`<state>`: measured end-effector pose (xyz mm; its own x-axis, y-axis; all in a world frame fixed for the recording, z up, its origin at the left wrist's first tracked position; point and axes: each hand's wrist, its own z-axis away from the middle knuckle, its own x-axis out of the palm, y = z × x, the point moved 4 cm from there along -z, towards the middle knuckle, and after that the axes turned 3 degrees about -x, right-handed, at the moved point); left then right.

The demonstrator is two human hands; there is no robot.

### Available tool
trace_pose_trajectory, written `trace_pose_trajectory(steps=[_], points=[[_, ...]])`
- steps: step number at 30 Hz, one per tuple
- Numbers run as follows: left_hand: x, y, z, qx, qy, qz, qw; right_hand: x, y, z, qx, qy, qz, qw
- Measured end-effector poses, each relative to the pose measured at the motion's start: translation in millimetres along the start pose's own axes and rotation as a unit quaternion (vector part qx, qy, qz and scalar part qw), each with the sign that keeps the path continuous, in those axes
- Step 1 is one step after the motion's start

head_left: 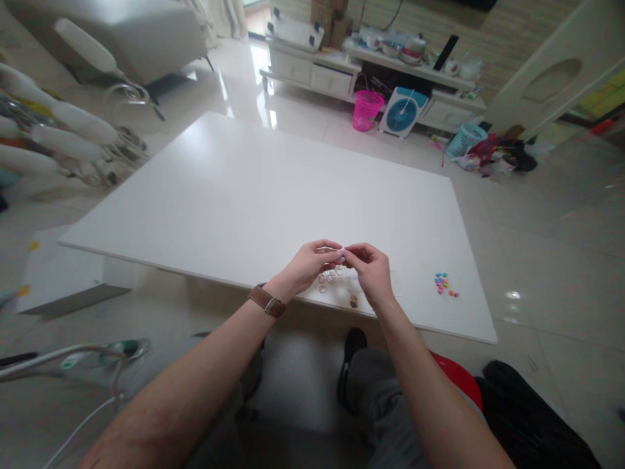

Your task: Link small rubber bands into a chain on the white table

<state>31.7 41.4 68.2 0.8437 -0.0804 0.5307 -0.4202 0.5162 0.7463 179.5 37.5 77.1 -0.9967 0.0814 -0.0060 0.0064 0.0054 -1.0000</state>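
Note:
Above the near edge of the white table (293, 195), my left hand (315, 262) and my right hand (374, 268) meet at the fingertips. Both are closed in a pinch around a tiny item between them, too small to make out. Several thin rings (323, 289) lie on the table just below my left hand. A small yellow and dark figure (353, 301) sits near the table edge, between my wrists. To the right of my right hand is a cluster of small colourful pieces (442, 284).
Beyond the table stand a pink basket (367, 111), a blue and white fan (403, 112) and a low cabinet (332, 79) with dishes on top. White chairs (78, 120) are at the left. A red stool (456, 378) shows beside my right forearm.

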Motion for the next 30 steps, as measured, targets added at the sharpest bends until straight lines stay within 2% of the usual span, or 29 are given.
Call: trace_pose_trajectory(steps=[9, 19, 30], points=[[-0.2, 7.6, 0.2, -0.029, 0.006, 0.101, 0.994, 2.8, -3.9, 0.6, 0.008, -0.01, -0.003, 1.0], [-2.1, 9.7, 0.8, 0.005, 0.015, 0.018, 1.0, 4.4, -2.2, 1.2, 0.009, -0.015, -0.03, 0.999], [-0.2, 8.4, 1.1, -0.036, -0.004, 0.042, 0.998, 4.1, -0.2, 0.9, 0.021, -0.02, -0.028, 0.999]])
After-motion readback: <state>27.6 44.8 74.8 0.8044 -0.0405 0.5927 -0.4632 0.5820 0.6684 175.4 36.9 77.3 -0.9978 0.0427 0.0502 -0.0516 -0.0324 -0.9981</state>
